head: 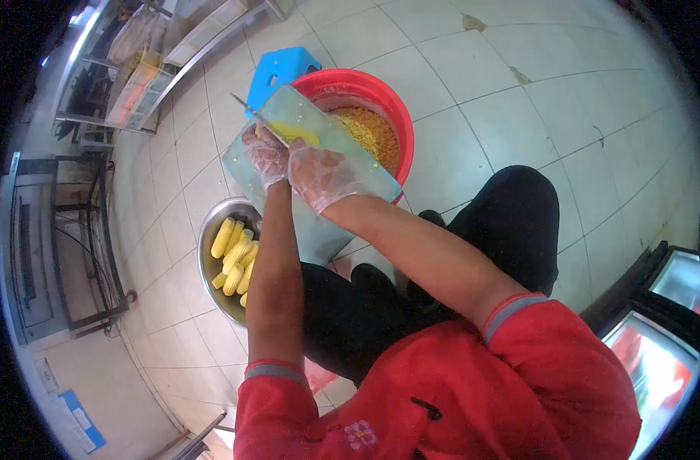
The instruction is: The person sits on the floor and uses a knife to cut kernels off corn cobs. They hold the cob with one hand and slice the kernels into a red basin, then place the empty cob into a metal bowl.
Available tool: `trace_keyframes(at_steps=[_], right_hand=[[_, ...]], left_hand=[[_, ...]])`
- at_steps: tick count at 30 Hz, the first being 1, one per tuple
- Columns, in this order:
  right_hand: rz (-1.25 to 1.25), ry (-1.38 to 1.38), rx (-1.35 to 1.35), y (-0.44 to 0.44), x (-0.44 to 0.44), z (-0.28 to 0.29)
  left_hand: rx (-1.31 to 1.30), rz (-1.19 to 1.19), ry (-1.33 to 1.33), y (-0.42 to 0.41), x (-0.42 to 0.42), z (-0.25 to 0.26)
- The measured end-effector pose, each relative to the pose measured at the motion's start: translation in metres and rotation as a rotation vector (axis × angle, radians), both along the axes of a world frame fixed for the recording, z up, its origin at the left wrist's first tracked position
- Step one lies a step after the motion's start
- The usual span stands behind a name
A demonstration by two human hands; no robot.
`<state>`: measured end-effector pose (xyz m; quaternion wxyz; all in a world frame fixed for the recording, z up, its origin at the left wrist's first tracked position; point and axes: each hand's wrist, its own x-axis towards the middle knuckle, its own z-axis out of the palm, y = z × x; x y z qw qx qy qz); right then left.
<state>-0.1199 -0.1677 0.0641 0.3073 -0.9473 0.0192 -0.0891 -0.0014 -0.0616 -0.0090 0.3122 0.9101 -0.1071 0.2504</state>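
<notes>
A pale green cutting board (350,141) lies tilted across the rim of a red plastic tub (406,115), which holds a heap of yellow corn kernels (370,135). My right hand (324,175), in a clear plastic glove, grips a knife (255,114) whose blade points up and left over the board. Beside it my left hand (266,154), gloved too, has its fingers curled on a corn cob (295,133); the blade and fingers partly hide the cob. Several peeled corn cobs (235,256) sit in a steel bowl (207,276) left of my left forearm.
A blue plastic stool (281,66) stands just beyond the board, against the tub. Metal shelving with containers (140,92) is at the upper left, above a dark metal frame (97,247). My knees are close to the tub. Lit glass-fronted units (651,356) stand at the right.
</notes>
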Motion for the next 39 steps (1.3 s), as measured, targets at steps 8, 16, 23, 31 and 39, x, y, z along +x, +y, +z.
trace_keyframes(at_steps=[8,16,23,31,39], right_hand=[[-0.048,0.129,0.012,0.008,-0.023,0.006],[-0.034,0.055,0.05,0.007,0.013,-0.01],[-0.044,0.128,0.09,0.005,0.008,-0.004],[-0.025,0.222,0.1,0.001,0.004,-0.011],[-0.036,0.256,0.116,-0.003,0.012,-0.017]], left_hand=[[-0.135,0.074,-0.003,0.011,0.008,-0.011],[-0.357,0.139,0.232,-0.016,-0.009,0.021],[-0.337,0.114,0.16,-0.005,0.002,0.003],[-0.336,0.081,0.147,-0.005,0.0,0.003],[-0.209,0.089,0.099,-0.009,-0.002,0.006]])
